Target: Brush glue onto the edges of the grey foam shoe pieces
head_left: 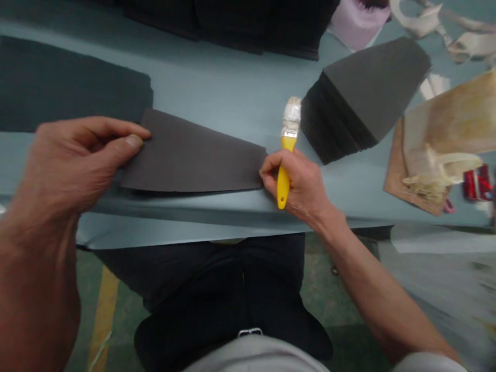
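A dark grey wedge-shaped sheet [194, 155] lies flat near the front edge of the blue-grey table [220, 88]. My left hand [70, 165] pinches its wide left end between thumb and fingers. My right hand [298, 183] is closed around the yellow handle of a brush [287, 150], and its fingertips touch the sheet's narrow right end. The brush's white, glue-caked bristles point away from me.
A fanned stack of similar dark pieces [356, 98] lies at the right. Beyond it sits a glue-smeared board [437, 150] with a red object [476, 183] beside it. A large dark sheet [70, 88] covers the left; dark material [232, 20] lies at the back.
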A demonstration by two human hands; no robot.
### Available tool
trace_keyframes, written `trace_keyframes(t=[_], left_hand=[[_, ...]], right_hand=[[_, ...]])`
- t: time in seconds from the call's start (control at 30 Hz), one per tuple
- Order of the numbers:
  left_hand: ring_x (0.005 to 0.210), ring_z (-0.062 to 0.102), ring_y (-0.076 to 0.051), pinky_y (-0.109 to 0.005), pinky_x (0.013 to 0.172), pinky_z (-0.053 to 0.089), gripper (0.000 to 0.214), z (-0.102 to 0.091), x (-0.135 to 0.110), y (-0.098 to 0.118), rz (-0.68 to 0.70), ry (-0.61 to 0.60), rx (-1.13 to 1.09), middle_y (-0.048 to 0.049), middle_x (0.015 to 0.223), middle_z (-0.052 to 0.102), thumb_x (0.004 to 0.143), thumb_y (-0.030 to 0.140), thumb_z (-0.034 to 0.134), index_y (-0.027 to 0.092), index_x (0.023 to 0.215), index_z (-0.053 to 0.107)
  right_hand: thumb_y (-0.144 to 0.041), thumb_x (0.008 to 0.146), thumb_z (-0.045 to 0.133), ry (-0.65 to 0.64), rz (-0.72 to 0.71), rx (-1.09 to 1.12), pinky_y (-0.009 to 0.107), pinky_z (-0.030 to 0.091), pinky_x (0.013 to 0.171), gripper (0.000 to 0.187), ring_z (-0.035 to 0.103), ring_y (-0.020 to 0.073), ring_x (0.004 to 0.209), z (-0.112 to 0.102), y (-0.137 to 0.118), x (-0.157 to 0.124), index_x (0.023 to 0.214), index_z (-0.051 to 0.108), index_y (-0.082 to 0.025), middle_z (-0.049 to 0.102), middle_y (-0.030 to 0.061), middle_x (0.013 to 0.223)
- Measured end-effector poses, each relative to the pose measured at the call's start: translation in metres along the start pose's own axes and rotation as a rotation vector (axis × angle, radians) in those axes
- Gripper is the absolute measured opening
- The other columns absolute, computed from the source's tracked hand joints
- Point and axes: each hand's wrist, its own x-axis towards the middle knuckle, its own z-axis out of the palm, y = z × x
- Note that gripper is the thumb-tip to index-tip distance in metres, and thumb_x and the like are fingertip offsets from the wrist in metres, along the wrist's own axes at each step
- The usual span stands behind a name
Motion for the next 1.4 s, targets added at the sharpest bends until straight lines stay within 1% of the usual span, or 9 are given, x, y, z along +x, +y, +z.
trace_keyframes(t=[0.07, 0.17, 0.4, 0.6, 0.93, 1.07, 1.17, 1.27, 1.4], left_hand=[[0.08, 0.064, -0.012, -0.026, 0.074, 0.049, 0.037, 0.0, -0.001, 0.014, -0.056, -0.015, -0.059, 0.0028, 0.097, 0.082, 0.087, 0.045, 0.069, 0.023, 0.114, 0.084], [0.081, 0.064, -0.011, -0.024, 0.074, 0.048, 0.034, -0.001, 0.0, 0.02, -0.054, -0.023, -0.08, 0.0015, 0.099, 0.083, 0.088, 0.041, 0.07, 0.022, 0.112, 0.084], [0.081, 0.065, -0.011, -0.025, 0.078, 0.05, 0.035, 0.001, 0.003, 0.018, 0.021, -0.051, -0.105, -0.004, 0.104, 0.083, 0.091, 0.038, 0.068, 0.016, 0.114, 0.082], [0.078, 0.065, -0.012, -0.025, 0.077, 0.052, 0.034, 0.0, 0.0, 0.014, 0.038, -0.058, -0.137, -0.0027, 0.102, 0.083, 0.09, 0.038, 0.068, 0.017, 0.112, 0.082], [0.073, 0.062, -0.011, -0.025, 0.067, 0.044, 0.037, -0.001, -0.008, 0.009, 0.022, -0.068, -0.167, -0.0029, 0.094, 0.081, 0.087, 0.043, 0.069, 0.017, 0.109, 0.083], [0.07, 0.061, -0.012, -0.026, 0.064, 0.042, 0.039, -0.001, -0.01, 0.009, 0.005, -0.079, -0.143, -0.0024, 0.09, 0.08, 0.086, 0.046, 0.068, 0.018, 0.109, 0.083], [0.068, 0.059, -0.012, -0.027, 0.064, 0.04, 0.038, -0.002, -0.011, 0.009, 0.037, -0.088, -0.094, -0.0012, 0.088, 0.079, 0.088, 0.045, 0.066, 0.019, 0.11, 0.083], [0.067, 0.056, -0.011, -0.028, 0.066, 0.041, 0.037, -0.004, -0.012, 0.009, 0.082, -0.086, -0.023, 0.0, 0.09, 0.079, 0.091, 0.044, 0.063, 0.019, 0.111, 0.083], [0.069, 0.056, -0.011, -0.029, 0.076, 0.047, 0.039, -0.005, -0.013, 0.009, 0.123, -0.092, 0.044, -0.001, 0.099, 0.08, 0.094, 0.044, 0.059, 0.02, 0.114, 0.082]], right_hand=[[-0.011, 0.087, 0.063, 0.003, 0.012, -0.013, 0.032, 0.049, 0.071, 0.015, 0.06, 0.0183, 0.074, 0.0, 0.0, -0.001, 0.088, 0.062, -0.026, 0.069, -0.0016, 0.08], [-0.013, 0.087, 0.066, 0.005, 0.028, -0.036, 0.033, 0.05, 0.071, 0.015, 0.063, 0.0188, 0.075, 0.0, 0.0, -0.002, 0.088, 0.062, -0.027, 0.07, -0.0015, 0.081], [-0.015, 0.089, 0.069, 0.03, -0.02, -0.094, 0.033, 0.051, 0.07, 0.013, 0.064, 0.0184, 0.075, 0.001, 0.002, -0.003, 0.089, 0.062, -0.027, 0.07, -0.0016, 0.081], [-0.016, 0.09, 0.069, 0.016, -0.028, -0.142, 0.033, 0.053, 0.071, 0.015, 0.065, 0.0184, 0.074, 0.001, 0.002, -0.003, 0.091, 0.061, -0.029, 0.071, -0.0026, 0.082], [-0.012, 0.087, 0.07, 0.025, -0.02, -0.115, 0.031, 0.05, 0.068, 0.018, 0.063, 0.0172, 0.073, 0.001, 0.0, -0.003, 0.09, 0.062, -0.027, 0.07, -0.003, 0.08], [-0.011, 0.087, 0.07, 0.025, -0.035, -0.101, 0.03, 0.05, 0.068, 0.018, 0.063, 0.0165, 0.072, 0.001, 0.0, -0.002, 0.09, 0.062, -0.027, 0.07, -0.0035, 0.08], [-0.014, 0.088, 0.069, 0.024, -0.007, -0.109, 0.031, 0.051, 0.069, 0.015, 0.064, 0.0173, 0.072, 0.001, 0.001, -0.002, 0.089, 0.062, -0.027, 0.07, -0.0023, 0.08], [-0.017, 0.089, 0.069, 0.021, 0.007, -0.115, 0.032, 0.052, 0.069, 0.012, 0.064, 0.0179, 0.072, 0.002, 0.002, -0.003, 0.089, 0.062, -0.027, 0.07, -0.0017, 0.08], [-0.017, 0.088, 0.068, 0.016, 0.009, -0.111, 0.033, 0.052, 0.07, 0.013, 0.064, 0.0186, 0.072, 0.001, 0.002, -0.003, 0.089, 0.061, -0.028, 0.07, -0.0016, 0.081]])
